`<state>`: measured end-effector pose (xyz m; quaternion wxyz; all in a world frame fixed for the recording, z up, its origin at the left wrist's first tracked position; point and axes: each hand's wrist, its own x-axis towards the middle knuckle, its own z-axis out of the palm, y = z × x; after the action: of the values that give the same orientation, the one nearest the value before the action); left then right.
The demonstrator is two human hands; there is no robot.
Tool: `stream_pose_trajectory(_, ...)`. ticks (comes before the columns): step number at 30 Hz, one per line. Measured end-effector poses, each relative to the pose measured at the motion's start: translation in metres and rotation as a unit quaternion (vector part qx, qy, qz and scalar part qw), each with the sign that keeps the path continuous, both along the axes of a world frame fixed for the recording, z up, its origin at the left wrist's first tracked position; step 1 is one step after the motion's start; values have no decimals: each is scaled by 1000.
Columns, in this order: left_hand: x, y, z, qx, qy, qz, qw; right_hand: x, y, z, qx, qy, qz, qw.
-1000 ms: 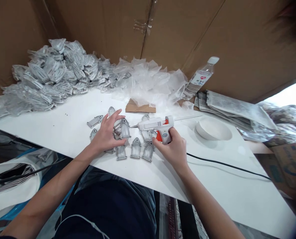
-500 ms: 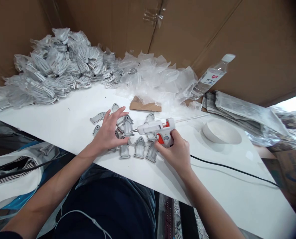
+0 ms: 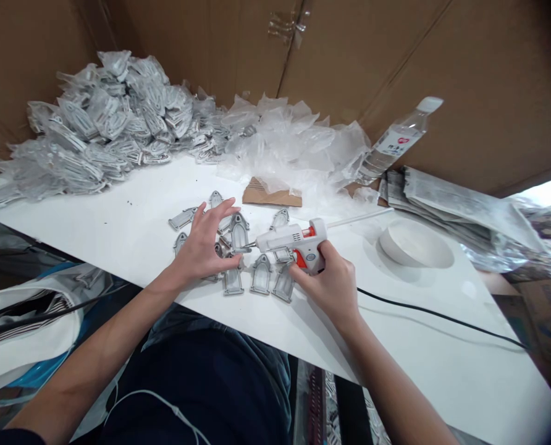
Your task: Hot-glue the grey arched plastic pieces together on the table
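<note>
- Your left hand (image 3: 199,250) curves, thumb and fingers wide apart, around a grey arched piece (image 3: 239,233); whether it grips the piece is unclear.
- Your right hand (image 3: 333,278) wraps the white glue gun (image 3: 280,238), its nozzle at the piece's lower right corner.
- Other grey pieces (image 3: 260,276) crowd the tabletop (image 3: 131,241) around your left hand and beneath the gun.
- A black cord (image 3: 433,318) trails rightward; a white bowl (image 3: 414,244) sits beyond your right hand.
- Farther back lie a cardboard strip (image 3: 270,194), clear bags (image 3: 294,142), a bagged heap (image 3: 104,123) and a tilted bottle (image 3: 396,145).
- Against one second ago, the nozzle sits lower along the piece.
</note>
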<state>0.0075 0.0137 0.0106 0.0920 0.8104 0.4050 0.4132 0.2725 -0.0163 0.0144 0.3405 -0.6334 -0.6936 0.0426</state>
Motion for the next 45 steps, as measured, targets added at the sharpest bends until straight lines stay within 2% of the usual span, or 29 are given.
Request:
stream_pose_trajectory(16, -1, -1, 0, -14, -4, 9, 1000, -1, 1, 4, -7, -5, -8, 1000)
stream_pose_trajectory(25, -1, -1, 2, 9, 20, 19, 1000, 0, 1, 2, -2, 0, -7, 1000)
stream_pose_trajectory(38, -3, 3, -1, 52, -8, 22, 998, -1, 1, 5, 2, -7, -10, 1000)
stream_pose_trajectory(45, -5, 4, -2, 46, -12, 24, 999, 0, 0, 6, 8, 0, -16, 1000)
